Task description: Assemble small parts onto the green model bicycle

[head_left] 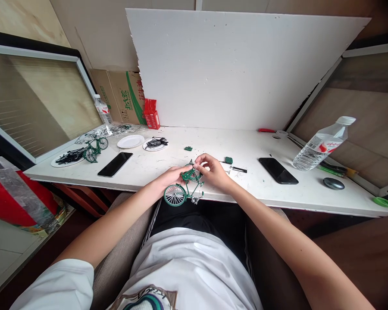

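green model bicycle [190, 175] is in both hands, at the front edge of the worktop [236, 142], its spoked wheel [175, 195] hanging out over the lap. left hand [173, 175]: fingers look clamped on the frame. right hand [215, 173]: thumb and index together at the bike's upper end; can't tell what, if anything, is between them.

risks, my read: if the left grip slips, nothing under the wheel but lap, so it drops. frame tubes and spokes look thin; too hard a squeeze could bend or snap one. right wrist is near the loose bits, so a careless sweep could scatter them.

materials: bike is glossy green, plastic or painted metal, can't tell. loose bits: boxy green block [228, 160], flat black strip [239, 169], small green piece [188, 148]. further out: smooth black phone [278, 170], ribbed clear bottle [320, 144], round white plate [131, 141], matte white board [252, 69] behind.
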Motion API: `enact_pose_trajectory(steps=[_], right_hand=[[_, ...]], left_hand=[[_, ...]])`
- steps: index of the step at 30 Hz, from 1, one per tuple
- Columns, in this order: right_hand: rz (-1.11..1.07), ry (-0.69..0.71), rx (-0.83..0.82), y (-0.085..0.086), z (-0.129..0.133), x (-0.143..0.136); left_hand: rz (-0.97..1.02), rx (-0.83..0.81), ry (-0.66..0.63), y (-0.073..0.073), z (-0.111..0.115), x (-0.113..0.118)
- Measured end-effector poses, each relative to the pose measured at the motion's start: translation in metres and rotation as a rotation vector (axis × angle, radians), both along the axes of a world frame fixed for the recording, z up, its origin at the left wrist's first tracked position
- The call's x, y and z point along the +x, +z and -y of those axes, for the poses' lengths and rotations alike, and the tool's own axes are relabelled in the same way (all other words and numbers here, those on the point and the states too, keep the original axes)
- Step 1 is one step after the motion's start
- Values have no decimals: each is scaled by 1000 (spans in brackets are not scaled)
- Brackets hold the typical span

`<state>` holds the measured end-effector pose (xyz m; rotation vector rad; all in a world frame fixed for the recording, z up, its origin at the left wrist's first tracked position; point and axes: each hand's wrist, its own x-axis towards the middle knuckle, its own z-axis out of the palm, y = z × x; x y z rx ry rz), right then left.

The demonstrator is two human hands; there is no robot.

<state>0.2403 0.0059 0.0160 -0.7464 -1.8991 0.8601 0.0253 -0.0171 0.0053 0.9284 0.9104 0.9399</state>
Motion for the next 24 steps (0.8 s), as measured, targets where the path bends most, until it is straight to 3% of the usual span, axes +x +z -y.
enact_pose_trajectory(steps=[6,13,20,24], right_hand=[[-33,-101,110,-12,5,-12],[40,-175,264,-4,3,-3],[273,-53,451,-1,-9,16],[316,-67,518,-2,-11,18]], left_hand=[[30,-11,19,-5,0,1],[24,-12,115,-5,-7,-1],[47,-39,202,-2,-9,-5],[93,-56,237,2,-7,-1]])
